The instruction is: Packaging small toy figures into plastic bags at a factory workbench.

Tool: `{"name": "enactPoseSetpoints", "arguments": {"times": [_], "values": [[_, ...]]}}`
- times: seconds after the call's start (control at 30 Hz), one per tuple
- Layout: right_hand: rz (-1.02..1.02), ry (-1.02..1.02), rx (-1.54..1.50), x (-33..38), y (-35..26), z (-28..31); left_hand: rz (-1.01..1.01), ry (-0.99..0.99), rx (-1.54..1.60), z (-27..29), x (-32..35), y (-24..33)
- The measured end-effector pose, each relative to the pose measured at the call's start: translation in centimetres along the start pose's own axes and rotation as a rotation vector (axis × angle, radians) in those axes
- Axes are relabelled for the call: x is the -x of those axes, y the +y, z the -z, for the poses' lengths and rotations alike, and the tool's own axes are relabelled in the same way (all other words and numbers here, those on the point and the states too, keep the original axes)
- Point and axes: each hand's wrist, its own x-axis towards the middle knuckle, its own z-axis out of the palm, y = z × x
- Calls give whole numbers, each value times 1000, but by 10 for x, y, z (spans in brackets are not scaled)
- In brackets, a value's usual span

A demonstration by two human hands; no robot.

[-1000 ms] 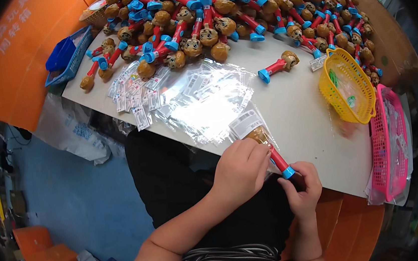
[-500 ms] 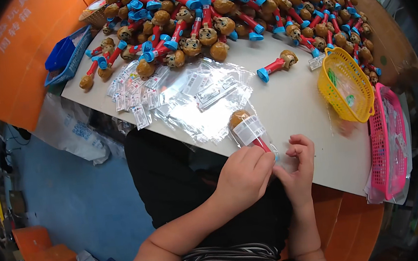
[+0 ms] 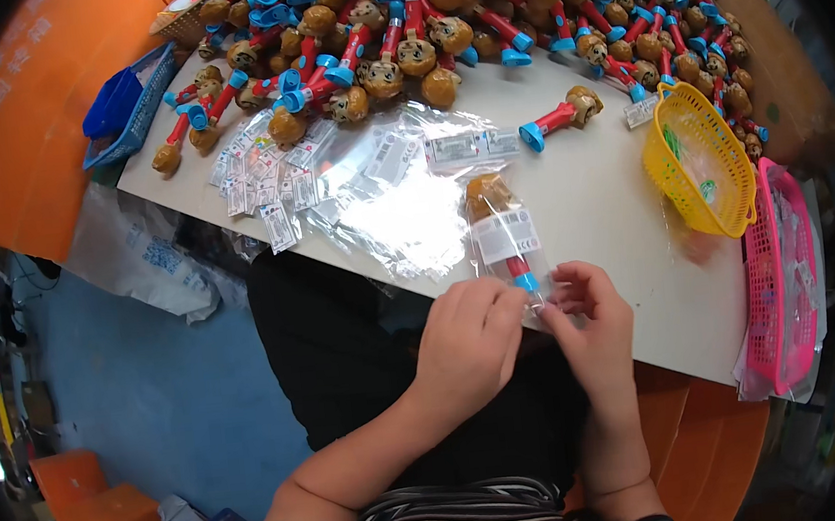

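Observation:
A toy figure with a brown head, red body and blue base lies inside a clear plastic bag (image 3: pixel 508 237) with a white printed label, at the table's near edge. My left hand (image 3: pixel 474 340) pinches the near end of this bag, beside the blue base. On the other side my right hand (image 3: pixel 593 329) has its thumb and bent fingers closed about the bag's near right corner. Left of the bag are a pile of flat clear bags (image 3: pixel 398 217) and small printed slips (image 3: pixel 264 180). One loose toy figure (image 3: pixel 560 119) lies beyond, unbagged.
A large heap of like toy figures (image 3: pixel 397 46) covers the table's far side. On the right stand a yellow basket (image 3: pixel 664 161) and a pink basket (image 3: pixel 763 318). A blue basket (image 3: pixel 147 116) sits at the left edge, near an orange panel (image 3: pixel 0 150).
The bagged figure has turned straighter and its blue base now shows more. My left hand has shifted slightly left, and my right fingers have come in against the bag.

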Motion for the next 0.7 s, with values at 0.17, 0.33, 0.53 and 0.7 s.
{"name": "enactPoseSetpoints", "arguments": {"times": [0.17, 0.33, 0.53, 0.7], "values": [[-316, -124, -395, 7, -4, 18, 17, -6, -10, 2, 7, -2], [-401, -135, -551, 6, 0, 21, -43, -33, 11, -5, 9, 17], [-483, -117, -612, 7, -6, 18, -4, 31, -79, -25, 18, 18], [-538, -89, -625, 9, -13, 16, -47, 25, -133, -26, 19, 17]]}}
